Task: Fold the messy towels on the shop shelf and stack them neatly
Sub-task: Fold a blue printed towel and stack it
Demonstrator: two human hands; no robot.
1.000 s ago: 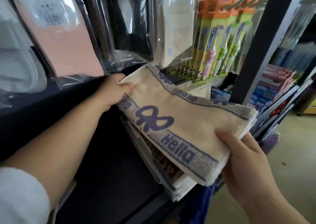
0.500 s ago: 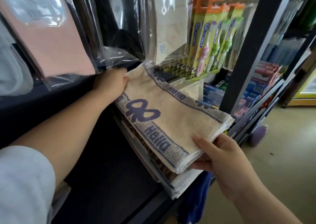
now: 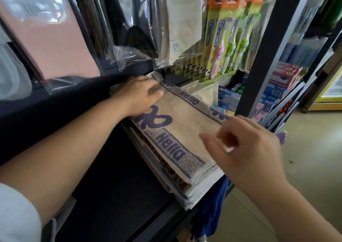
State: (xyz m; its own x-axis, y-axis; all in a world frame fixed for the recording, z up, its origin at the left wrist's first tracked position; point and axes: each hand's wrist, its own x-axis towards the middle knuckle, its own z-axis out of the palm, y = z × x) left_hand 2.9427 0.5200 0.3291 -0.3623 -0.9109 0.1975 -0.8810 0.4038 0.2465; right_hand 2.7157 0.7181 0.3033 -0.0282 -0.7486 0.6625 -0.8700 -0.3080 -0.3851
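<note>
One cream towel (image 3: 185, 130), folded, with purple "Hello" bands, lay on top of the towel stack (image 3: 187, 191) at the front edge of the dark shelf (image 3: 114, 195). I counted at least three more folded layers under it; the edges were too bunched for an exact count. Left hand (image 3: 140, 95) lay flat on the towel's far end, fingers straight and close together, pressing down. Right hand (image 3: 246, 149) was over the near right corner, motion-blurred, fingers loosely bent and a little spread, gripping nothing I could see; I couldn't tell if it touched. A blue cloth (image 3: 214, 214) hung below the stack. Behind it I saw toothpaste boxes (image 3: 229, 95). Above hung three clear bags: pink (image 3: 55, 38), dark (image 3: 133, 19) and cream (image 3: 181, 19). Beside them hung toothbrush packs (image 3: 227, 38); I made out three brushes.
</note>
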